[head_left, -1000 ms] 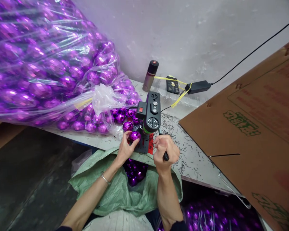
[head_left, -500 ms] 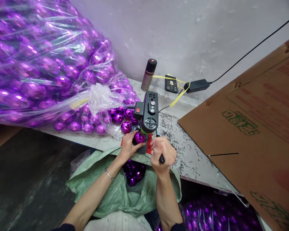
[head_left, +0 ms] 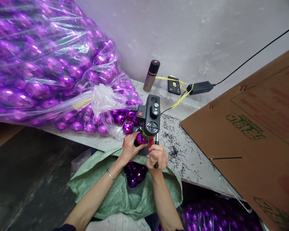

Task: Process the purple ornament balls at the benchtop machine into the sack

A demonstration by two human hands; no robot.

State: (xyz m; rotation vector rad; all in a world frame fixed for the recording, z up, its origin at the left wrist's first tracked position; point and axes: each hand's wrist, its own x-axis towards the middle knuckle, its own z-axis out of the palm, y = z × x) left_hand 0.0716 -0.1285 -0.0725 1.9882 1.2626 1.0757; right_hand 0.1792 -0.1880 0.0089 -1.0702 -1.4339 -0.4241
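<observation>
- At the upper left and far left I have a clear plastic bag (head_left: 48,73) swollen with purple balls; its bulk crowds the left of the table (head_left: 96,141).
- Below, left of centre, an open green sack (head_left: 96,186) spreads beneath both forearms, with purple balls (head_left: 135,175) inside it.
- Just beside the work, a loose ball (head_left: 127,128) sits close to the fingers.
- At centre, my left hand (head_left: 131,146) has thumb and fingers closed round one purple ball (head_left: 141,139), directly under the press head.
- The black press (head_left: 151,117) hides the ball's top, so I can't tell whether the two touch.
- Just right of it, my right hand (head_left: 157,157) is wrapped firmly round the lever (head_left: 156,141). I'd judge the step in hand as working the press on the seated ball; the move calls for keeping the ball steady and fingertips clear.
- Behind the press stands a flask (head_left: 151,76); a phone (head_left: 173,86) lies further right.
- Dark clippings (head_left: 175,150) litter the tabletop right of the lever.
- Beyond are a black adapter (head_left: 200,87) and a cardboard carton (head_left: 245,128), which limits elbow room on the right.
</observation>
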